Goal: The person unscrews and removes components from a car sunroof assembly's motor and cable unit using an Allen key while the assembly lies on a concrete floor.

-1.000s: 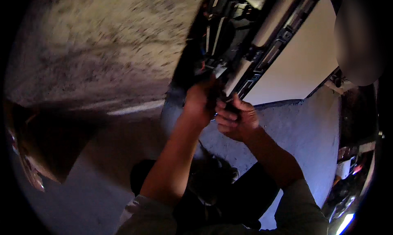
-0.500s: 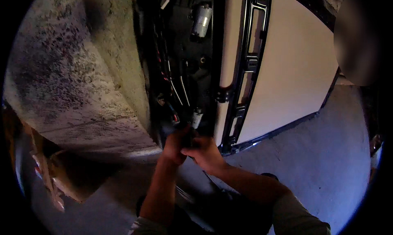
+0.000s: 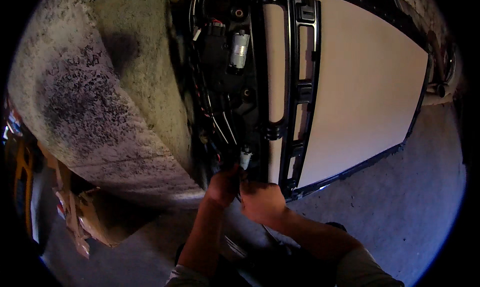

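Observation:
A black frame assembly (image 3: 292,92) with a large beige panel (image 3: 370,87) stretches away from me. Along its left part run a silver cylindrical motor (image 3: 240,49), a smaller silver cylinder (image 3: 245,158) and a bundle of wires (image 3: 220,127). Both hands meet at the near end of that part, just below the small cylinder. My left hand (image 3: 223,188) is closed, its fingertips lost in shadow by the wires. Against it, my right hand (image 3: 262,202) is closed too, with thumb and fingers curled towards the left. Whatever lies between them is too dark to name.
A stained, speckled pale slab-like surface (image 3: 95,92) rises at the left. Below it sits an open cardboard box (image 3: 107,222), with a yellow frame (image 3: 22,182) at the far left edge. Grey concrete floor (image 3: 350,237) spreads under the assembly.
The whole view has shifted, so the assembly shows lower in it. Both hands stay together at the assembly's near end; my right hand has turned slightly, its knuckles higher.

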The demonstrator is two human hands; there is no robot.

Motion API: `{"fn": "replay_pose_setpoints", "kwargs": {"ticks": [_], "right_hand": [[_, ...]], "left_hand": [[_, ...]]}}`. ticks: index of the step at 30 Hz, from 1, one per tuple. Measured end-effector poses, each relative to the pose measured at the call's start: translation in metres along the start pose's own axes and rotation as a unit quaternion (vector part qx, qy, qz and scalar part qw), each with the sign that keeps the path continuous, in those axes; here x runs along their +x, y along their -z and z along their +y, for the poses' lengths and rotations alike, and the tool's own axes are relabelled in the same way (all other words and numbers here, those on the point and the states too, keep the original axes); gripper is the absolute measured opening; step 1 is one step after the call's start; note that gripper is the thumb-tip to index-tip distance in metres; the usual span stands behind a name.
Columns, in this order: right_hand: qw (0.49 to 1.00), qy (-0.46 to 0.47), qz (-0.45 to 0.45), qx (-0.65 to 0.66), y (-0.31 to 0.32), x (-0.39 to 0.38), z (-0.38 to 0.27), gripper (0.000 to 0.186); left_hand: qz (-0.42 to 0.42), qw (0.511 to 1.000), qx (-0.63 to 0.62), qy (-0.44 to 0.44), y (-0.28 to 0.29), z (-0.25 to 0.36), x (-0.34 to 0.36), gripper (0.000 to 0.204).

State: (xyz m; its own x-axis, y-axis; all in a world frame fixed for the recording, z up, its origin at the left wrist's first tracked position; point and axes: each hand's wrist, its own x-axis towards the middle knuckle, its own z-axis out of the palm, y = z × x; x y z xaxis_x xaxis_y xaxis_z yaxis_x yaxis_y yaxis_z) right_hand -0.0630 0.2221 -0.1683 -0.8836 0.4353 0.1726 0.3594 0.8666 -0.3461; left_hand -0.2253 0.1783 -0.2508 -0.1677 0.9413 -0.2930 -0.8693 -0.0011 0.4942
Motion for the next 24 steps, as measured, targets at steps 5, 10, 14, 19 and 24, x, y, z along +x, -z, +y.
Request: {"fn": "replay_pose_setpoints", "kwargs": {"ticks": [5,10,14,19,24], "right_hand": [[0.989,0.038,0.049,0.135,-0.016,-0.003,0.018,0.031],[0.647,-0.278,-0.152,0.694,-0.027,0.005,0.024,0.019],[0.43,-0.32,-0.135,0.833,-0.028,0.0,0.022,0.013],[0.741,-0.258,-0.051,0.618,-0.044,0.0,0.034,0.012],[0.824,-0.185,0.017,0.535,-0.049,0.005,0.024,0.035]], "left_hand": [[0.037,0.999,0.03,-0.003,0.004,0.002,0.0,0.016],[0.008,1.0,0.0,-0.016,0.001,0.0,0.004,0.02],[0.046,0.819,0.522,-0.233,0.017,-0.01,0.007,0.022],[0.057,0.699,0.682,-0.208,-0.017,-0.003,-0.007,0.024],[0.032,0.949,0.275,-0.149,0.014,-0.006,0.009,0.024]]}}
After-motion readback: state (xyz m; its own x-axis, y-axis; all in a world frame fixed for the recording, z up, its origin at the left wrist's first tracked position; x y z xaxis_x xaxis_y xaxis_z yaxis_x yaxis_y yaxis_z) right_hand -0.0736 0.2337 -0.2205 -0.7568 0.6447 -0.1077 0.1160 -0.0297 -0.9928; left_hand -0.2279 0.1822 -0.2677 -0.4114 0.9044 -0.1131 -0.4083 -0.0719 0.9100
